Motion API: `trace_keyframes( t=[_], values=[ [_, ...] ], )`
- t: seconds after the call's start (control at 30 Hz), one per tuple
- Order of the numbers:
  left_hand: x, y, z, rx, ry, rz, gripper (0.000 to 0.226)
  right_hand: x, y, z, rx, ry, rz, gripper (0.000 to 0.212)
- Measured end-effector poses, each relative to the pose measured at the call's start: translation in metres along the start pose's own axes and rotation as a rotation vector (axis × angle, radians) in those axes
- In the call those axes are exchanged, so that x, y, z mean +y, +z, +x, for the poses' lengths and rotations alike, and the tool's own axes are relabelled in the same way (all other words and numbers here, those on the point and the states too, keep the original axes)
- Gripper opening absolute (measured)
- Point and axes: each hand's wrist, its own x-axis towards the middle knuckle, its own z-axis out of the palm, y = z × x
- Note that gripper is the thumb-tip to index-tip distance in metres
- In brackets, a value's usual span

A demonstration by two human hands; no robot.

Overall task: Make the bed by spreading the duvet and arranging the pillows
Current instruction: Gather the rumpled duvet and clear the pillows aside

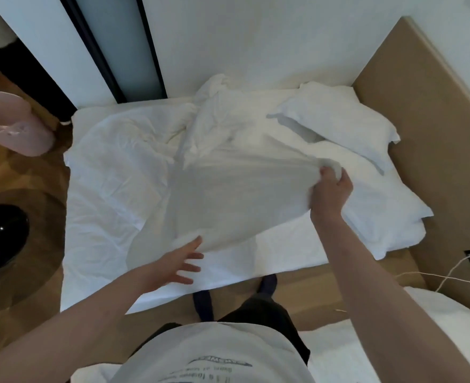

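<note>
Now right hand (pixel 330 189) lifts duvet (pixel 228 189) over bed (pixel 228 269) middle, fingers clamped on bunched edge; left hand (pixel 182 261) beside lower hem, fingers apart. Better catch hem first, then pull evenly toward pillows (pixel 339 120).

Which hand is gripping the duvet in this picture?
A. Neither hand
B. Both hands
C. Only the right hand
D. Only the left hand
C: the right hand is closed on a bunched fold of the duvet and lifts it, while the left hand is open with fingers spread at the duvet's near edge, holding nothing.
</note>
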Motion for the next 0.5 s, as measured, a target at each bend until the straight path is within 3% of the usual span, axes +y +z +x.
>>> trace_keyframes(
  t=[0.1,0.13,0.23,0.3,0.5],
  values=[
    [-0.030,-0.001,0.018,0.112,-0.004,0.199,0.039,-0.055,-0.001,-0.009,-0.103,-0.214,0.054,0.014],
    [-0.041,-0.002,0.027,0.215,0.024,0.269,0.051,-0.057,0.002,-0.018,-0.124,-0.211,0.083,0.016],
    [-0.057,0.006,0.053,0.470,0.073,0.494,0.123,-0.056,0.001,-0.026,-0.106,-0.073,0.219,0.021],
    [-0.054,0.020,0.071,0.563,0.051,0.570,0.141,-0.057,-0.003,-0.025,-0.106,-0.005,0.235,0.021],
    [-0.028,0.024,0.113,0.953,-0.081,0.634,0.121,-0.051,-0.037,0.005,-0.045,0.078,0.202,0.026]
  ],
)
